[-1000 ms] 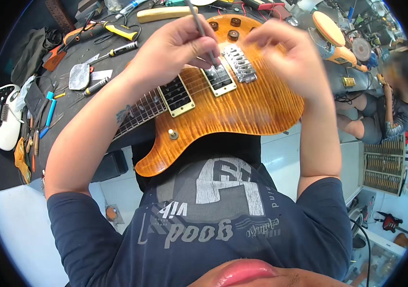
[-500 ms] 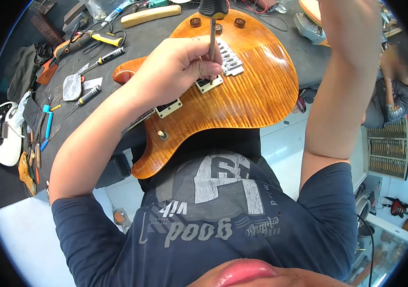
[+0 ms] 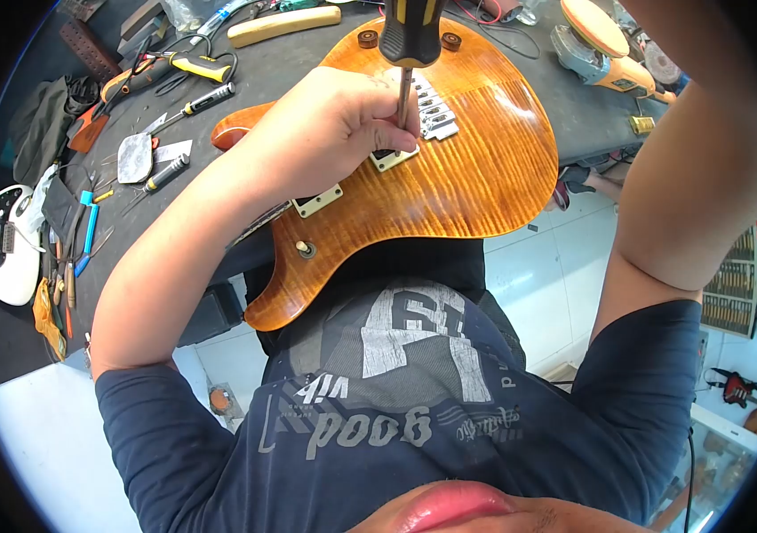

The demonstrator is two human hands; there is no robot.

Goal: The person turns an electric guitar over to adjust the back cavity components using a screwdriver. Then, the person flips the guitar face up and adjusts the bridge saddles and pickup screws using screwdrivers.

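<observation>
My left hand point(image 3: 356, 124) is closed, thumb and fingers pinching the metal shaft of a screwdriver point(image 3: 410, 35) just above an amber electric guitar point(image 3: 476, 169). The screwdriver stands nearly upright, its black and yellow handle cut by the top edge. Its tip is hidden behind my fingers, by a cream-framed pickup point(image 3: 394, 160). Beside my fingertips sits the silver bridge point(image 3: 436, 115). A second pickup point(image 3: 317, 202) and a toggle switch point(image 3: 305, 250) lie nearer me. My right forearm point(image 3: 707, 160) rises at the right, and the right hand is outside the picture.
On the dark bench at left lie precision screwdrivers point(image 3: 208, 100), a yellow-handled tool point(image 3: 201, 67) and a white guitar body point(image 3: 1, 266). A wooden neck-shaped block point(image 3: 283, 27) is at the back. An orange sander point(image 3: 614, 74) stands at right.
The screwdriver handle shows lower and larger, shifted slightly right. My right forearm has swung outward to the right, uncovering the sander. My left hand stays on the shaft.
</observation>
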